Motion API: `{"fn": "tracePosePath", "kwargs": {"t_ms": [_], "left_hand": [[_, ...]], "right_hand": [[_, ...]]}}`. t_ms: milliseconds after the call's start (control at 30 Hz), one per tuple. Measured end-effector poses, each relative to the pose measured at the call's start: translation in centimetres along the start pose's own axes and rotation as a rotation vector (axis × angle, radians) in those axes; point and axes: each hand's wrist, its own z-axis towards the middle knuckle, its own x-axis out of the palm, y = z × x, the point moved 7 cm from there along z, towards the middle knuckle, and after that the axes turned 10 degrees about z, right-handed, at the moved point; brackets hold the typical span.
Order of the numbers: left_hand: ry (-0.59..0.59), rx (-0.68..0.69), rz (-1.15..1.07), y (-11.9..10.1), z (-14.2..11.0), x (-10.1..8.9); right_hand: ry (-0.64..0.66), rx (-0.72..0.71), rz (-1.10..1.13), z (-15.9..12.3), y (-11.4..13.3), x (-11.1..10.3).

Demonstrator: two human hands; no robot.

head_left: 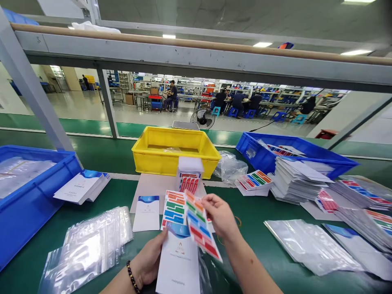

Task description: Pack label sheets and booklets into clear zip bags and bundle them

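In the head view, my left hand point(152, 258) grips a white booklet point(178, 265) with a blue wave at its far end, thumb along its left edge. My right hand point(221, 215) pinches a sheet of coloured labels point(199, 222), orange, green, blue and red, tilted beside the booklet's upper right. Another label sheet point(174, 206) shows beyond the booklet; whether it is held or lies on the table I cannot tell. A similar white booklet point(146, 215) lies just left of it. Under the booklet's right side, clear plastic point(204, 271) is partly hidden.
A yellow bin point(174, 161) stands ahead, with a stack of red-printed cards point(189, 179) before it. Blue bins point(33, 200) flank both sides. Clear bags point(94, 241) lie left, more bags point(309, 245) right. Paper stacks point(295, 179) stand right; a shelf beam point(196, 53) crosses above.
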Motion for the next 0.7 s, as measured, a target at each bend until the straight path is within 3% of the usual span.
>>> {"fn": "tracePosePath", "kwargs": {"t_ms": [67,133,267,333,433,533,700], "left_hand": [[-0.041,0.020,-0.057,0.0,0.4,-0.5],[-0.142,0.006,-0.025,0.3,0.5,-1.5],[-0.313,-0.084,0.080,0.5,-0.1,-2.7],[-0.304,-0.101,0.083,0.4,-0.4,-2.4],[-0.228,-0.091,0.080,0.2,-0.5,-1.6],[-0.185,-0.073,0.082,0.1,-0.5,-1.4],[-0.251,-0.072,0.083,0.0,-0.7,-2.3]], "right_hand": [[0.143,0.083,-0.073,-1.8,-2.0,1.6],[0.188,0.051,-0.212,-2.7,-3.2,1.8],[0.073,-0.269,-0.748,-1.8,-2.5,0.0],[0.016,-0.330,-1.056,-0.9,-2.5,-0.7],[0.001,-0.252,-1.403,0.2,-3.6,-1.1],[0.033,-0.202,-1.505,0.4,-4.3,-0.8],[0.074,-0.182,-1.488,0.3,-4.3,-0.7]]}}
